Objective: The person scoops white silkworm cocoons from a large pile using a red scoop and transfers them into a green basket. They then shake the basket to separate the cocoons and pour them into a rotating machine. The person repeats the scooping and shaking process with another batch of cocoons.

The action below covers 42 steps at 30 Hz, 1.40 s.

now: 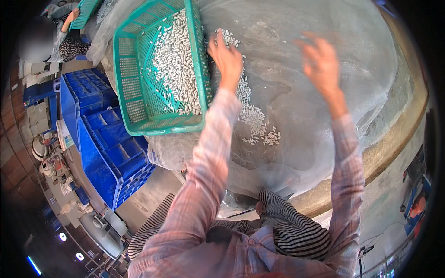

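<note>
My left hand (227, 60) is beside the right wall of a green perforated plastic basket (204, 88), its fingers apart and reaching over a strip of small whitish, short cylindrical pieces (252, 118). No piece shows in its grasp. These pieces lie loose on a table covered with clear plastic sheeting (287, 153), from beside the basket down toward me. Many more such pieces (178, 65) are heaped inside the basket, mostly on its right side. To the right, my right hand (322, 65) hovers above the sheeting, smeared by motion; its fingers look spread and hold nothing visible.
Blue plastic crates (109, 139) stand on the floor left of the table. At the far left another person's hand (73, 16) holds a green basket (85, 14). The table's curved brown rim (394, 134) runs along the right. Footwear and other items lie at the left edge.
</note>
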Tool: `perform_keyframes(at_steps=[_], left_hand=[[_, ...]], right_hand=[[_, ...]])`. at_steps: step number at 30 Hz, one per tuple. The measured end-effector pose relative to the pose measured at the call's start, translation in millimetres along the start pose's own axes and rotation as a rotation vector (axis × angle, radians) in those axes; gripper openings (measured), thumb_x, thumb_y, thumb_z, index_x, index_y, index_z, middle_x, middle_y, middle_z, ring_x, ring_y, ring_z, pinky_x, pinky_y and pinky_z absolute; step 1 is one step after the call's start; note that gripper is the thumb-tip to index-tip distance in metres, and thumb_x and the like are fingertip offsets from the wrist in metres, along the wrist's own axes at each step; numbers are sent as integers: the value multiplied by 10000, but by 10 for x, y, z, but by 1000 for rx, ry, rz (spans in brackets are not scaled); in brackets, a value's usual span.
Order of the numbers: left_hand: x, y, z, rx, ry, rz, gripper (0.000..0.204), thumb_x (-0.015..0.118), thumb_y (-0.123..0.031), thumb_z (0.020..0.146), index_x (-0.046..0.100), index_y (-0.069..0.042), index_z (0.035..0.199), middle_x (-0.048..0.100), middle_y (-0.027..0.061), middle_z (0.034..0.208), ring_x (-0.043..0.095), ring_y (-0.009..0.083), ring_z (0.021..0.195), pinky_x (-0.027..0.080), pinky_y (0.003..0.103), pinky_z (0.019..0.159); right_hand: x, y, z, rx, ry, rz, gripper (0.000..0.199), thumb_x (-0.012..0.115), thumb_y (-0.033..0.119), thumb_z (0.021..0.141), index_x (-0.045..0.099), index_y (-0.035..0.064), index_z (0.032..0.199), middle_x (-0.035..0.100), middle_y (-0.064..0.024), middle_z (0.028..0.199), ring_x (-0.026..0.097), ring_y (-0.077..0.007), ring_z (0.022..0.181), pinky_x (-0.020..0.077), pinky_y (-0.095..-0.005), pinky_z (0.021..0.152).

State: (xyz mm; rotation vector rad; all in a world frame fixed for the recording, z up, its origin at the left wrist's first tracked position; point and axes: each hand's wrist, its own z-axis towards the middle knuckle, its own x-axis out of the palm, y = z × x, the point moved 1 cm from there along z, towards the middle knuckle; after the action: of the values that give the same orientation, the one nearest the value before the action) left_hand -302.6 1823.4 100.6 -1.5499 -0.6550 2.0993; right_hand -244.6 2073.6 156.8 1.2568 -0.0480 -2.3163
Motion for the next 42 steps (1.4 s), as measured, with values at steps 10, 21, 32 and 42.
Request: perform_keyframes(at_steps=[10, 21, 32, 42], left_hand=[[488, -656, -1233, 549, 658, 97, 600, 543, -279, 886, 365, -144, 1443, 193, 151, 1554, 142, 496, 1392, 147, 662, 1086], [285, -248, -58, 274, 103, -144, 153, 665, -60, 781, 713, -60, 926, 665, 144, 828, 655, 312, 713, 523, 386, 686], [379, -344, -74, -434, 296, -858, 97, 645, -25, 812, 685, -30, 900, 646, 62, 859, 659, 157, 735, 558, 298, 597], [502, -263, -751, -243, 538, -541, 223, 698, -93, 781, 675, -24, 991, 639, 62, 853, 644, 215, 715, 539, 326, 670]], right_hand=[[213, -250, -517, 483, -25, 110, 188, 620, 84, 839, 687, 122, 1011, 638, -50, 1081, 608, -265, 1006, 502, -371, 838], [167, -529, -740, 687, -32, 289, 144, 646, 111, 841, 689, 84, 975, 668, -89, 931, 655, -247, 787, 514, -350, 693], [495, -837, -637, 799, 566, 185, 214, 709, 213, 805, 644, 117, 985, 672, -72, 931, 639, -308, 914, 501, -429, 767], [371, -703, -726, 678, 515, 102, 165, 676, 165, 826, 608, 71, 944, 674, -125, 938, 630, -343, 909, 487, -461, 755]])
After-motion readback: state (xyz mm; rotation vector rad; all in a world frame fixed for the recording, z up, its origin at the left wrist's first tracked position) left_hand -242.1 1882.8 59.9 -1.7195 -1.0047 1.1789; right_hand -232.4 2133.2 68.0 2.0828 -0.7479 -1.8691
